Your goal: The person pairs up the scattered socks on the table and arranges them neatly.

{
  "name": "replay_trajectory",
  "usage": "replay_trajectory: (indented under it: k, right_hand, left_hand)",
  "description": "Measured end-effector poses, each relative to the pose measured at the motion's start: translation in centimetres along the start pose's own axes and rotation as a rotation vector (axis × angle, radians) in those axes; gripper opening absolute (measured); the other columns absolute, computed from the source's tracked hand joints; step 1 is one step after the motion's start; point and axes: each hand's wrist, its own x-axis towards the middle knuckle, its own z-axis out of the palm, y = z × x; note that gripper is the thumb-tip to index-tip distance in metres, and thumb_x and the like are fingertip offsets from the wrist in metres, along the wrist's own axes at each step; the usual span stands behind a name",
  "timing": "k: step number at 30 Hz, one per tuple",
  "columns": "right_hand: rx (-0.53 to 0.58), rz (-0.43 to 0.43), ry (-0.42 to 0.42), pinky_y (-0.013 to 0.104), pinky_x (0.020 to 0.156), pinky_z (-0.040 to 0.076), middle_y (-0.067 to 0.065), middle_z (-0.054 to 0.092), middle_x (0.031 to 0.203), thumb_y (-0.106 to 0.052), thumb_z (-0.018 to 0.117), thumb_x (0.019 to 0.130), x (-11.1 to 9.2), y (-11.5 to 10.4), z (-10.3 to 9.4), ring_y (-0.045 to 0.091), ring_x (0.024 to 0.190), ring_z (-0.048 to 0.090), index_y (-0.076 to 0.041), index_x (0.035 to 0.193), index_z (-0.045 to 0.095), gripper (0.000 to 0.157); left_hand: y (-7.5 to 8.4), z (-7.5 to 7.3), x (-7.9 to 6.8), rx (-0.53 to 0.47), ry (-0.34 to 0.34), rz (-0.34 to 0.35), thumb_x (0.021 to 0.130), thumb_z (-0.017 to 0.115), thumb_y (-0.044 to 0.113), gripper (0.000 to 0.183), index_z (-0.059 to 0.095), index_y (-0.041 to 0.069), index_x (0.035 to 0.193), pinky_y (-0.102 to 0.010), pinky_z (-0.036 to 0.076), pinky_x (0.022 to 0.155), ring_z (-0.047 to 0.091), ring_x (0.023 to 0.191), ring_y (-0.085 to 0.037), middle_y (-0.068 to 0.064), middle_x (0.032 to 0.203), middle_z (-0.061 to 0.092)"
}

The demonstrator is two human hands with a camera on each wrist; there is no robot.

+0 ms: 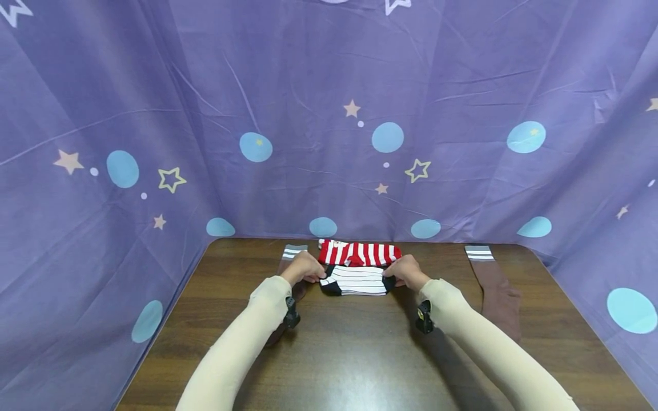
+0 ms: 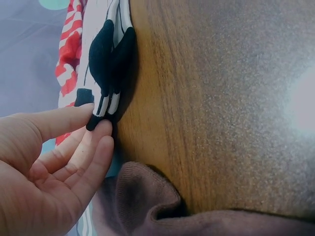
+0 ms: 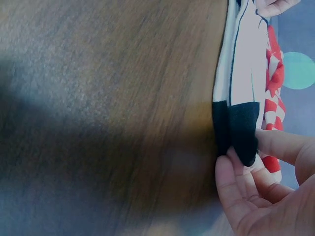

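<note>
Purple curtain [image 1: 308, 85] is hanging behind the table [image 1: 349, 354]. White socks [image 1: 360, 281] are lying on it beside red socks [image 1: 370, 253]; left hand [image 1: 305, 267] and right hand [image 1: 407, 272] are pinching opposite black ends [image 3: 243, 130]. Likely light, floppy; ends should be gripping fine.

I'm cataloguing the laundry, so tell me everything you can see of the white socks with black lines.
The white socks look like soft knit, with thin black lengthwise lines, black ends and black heel patches. They appear to be a pair, layered together and laid out sideways at the table, on the near side of the red-and-white striped fabric. The left hand pinches one end, the right hand the other.
</note>
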Motion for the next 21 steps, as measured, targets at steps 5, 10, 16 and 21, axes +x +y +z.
replay_trajectory:
  k: [5,10,16,21]
  right_hand:
    - [0.034,-0.012,-0.039,0.042,0.073,0.065,0.015,0.063,0.096,-0.004,0.078,0.083,-0.9,-0.3,-0.4,0.024,0.08,0.064,0.008,0.102,0.064,0.027]
    - [0.049,-0.007,-0.066,0.045,0.079,0.064,0.014,0.061,0.095,-0.006,0.075,0.086,-1.7,-0.8,-1.0,0.025,0.08,0.061,0.007,0.104,0.063,0.025]
    - [0.057,-0.016,-0.079,0.045,0.081,0.063,0.016,0.064,0.097,-0.006,0.073,0.087,-2.2,-1.2,-1.5,0.025,0.082,0.063,0.009,0.109,0.063,0.028]
    - [0.065,-0.045,-0.09,0.043,0.074,0.063,0.012,0.062,0.085,-0.004,0.074,0.085,-2.6,-1.4,-1.9,0.023,0.074,0.062,0.009,0.104,0.063,0.026]
  left_hand:
    - [0.2,-0.2,-0.4,0.018,-0.023,-0.007,0.079,0.077,-0.009,0.01,0.07,-0.001,0.077,-0.028,0.062,0.062,0.062,0.056,-0.012,-0.002,0.064,0.065]
    - [0.7,-0.6,-1.0,0.034,-0.055,-0.003,0.083,0.076,-0.003,0.006,0.07,-0.003,0.086,-0.032,0.064,0.072,0.063,0.061,-0.013,-0.004,0.069,0.066]
    - [1.2,-1.3,-1.7,0.061,-0.075,0.021,0.087,0.075,0.002,0.013,0.072,-0.007,0.097,-0.036,0.065,0.079,0.065,0.065,-0.014,-0.01,0.077,0.071]
    - [1.3,-1.8,-2.0,0.075,-0.092,0.037,0.087,0.074,0.004,0.014,0.074,-0.006,0.097,-0.038,0.064,0.081,0.065,0.066,-0.013,-0.015,0.084,0.075]
